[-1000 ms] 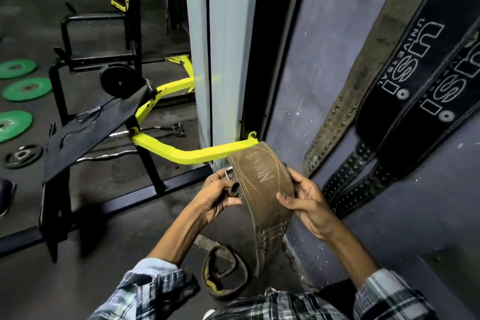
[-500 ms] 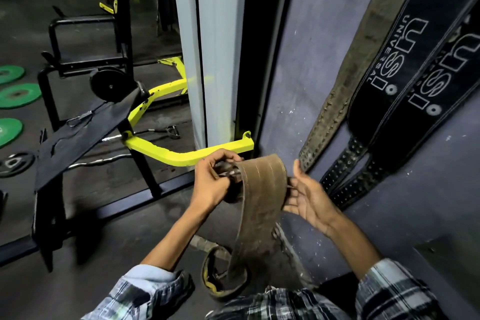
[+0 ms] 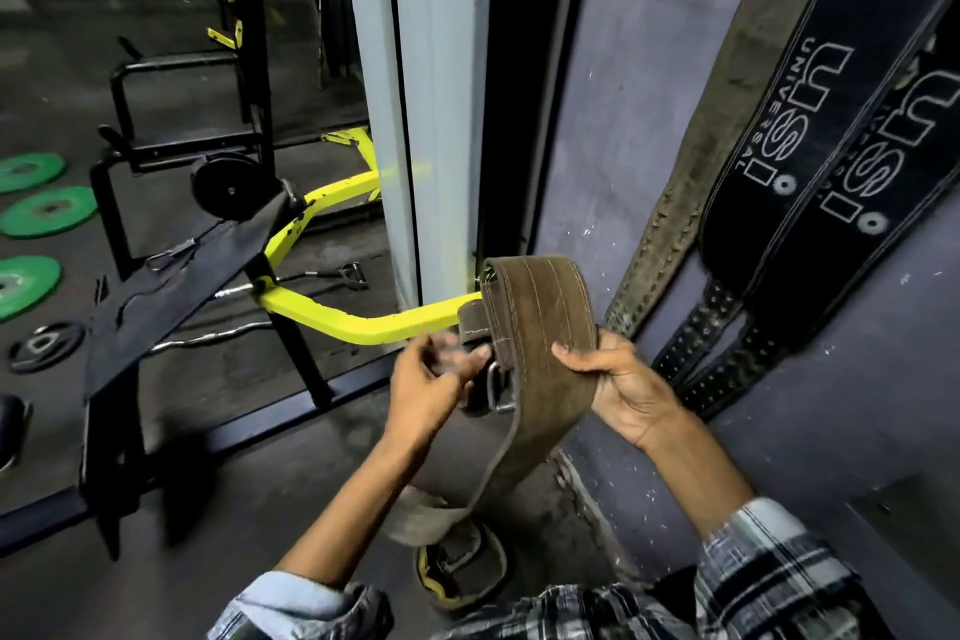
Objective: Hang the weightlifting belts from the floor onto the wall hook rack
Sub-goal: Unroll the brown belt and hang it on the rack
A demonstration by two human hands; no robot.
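Observation:
A brown leather belt [image 3: 535, 322] is held up in front of me, bent over at the top, its tail hanging down to the floor. My right hand [image 3: 618, 385] grips its right edge. My left hand [image 3: 426, 385] is blurred, fingers at the metal buckle [image 3: 498, 387] on the belt's left side. Another belt [image 3: 462, 569] with yellow lining lies coiled on the floor below. On the grey wall to the right hang a worn brown belt [image 3: 711, 146] and two black belts [image 3: 810, 120] with white lettering. The hook rack is out of view.
A yellow machine frame [image 3: 363, 322] runs behind the belt, by a white pillar [image 3: 436, 94]. A black bench [image 3: 171, 286] stands at left, green weight plates [image 3: 47, 211] and a black plate [image 3: 47, 346] lie on the floor, and a cable handle [image 3: 353, 273] rests near the frame.
The belt has been raised and turned so its plain stitched side faces me. My right hand closed on its right edge; my left hand shifted down to the buckle.

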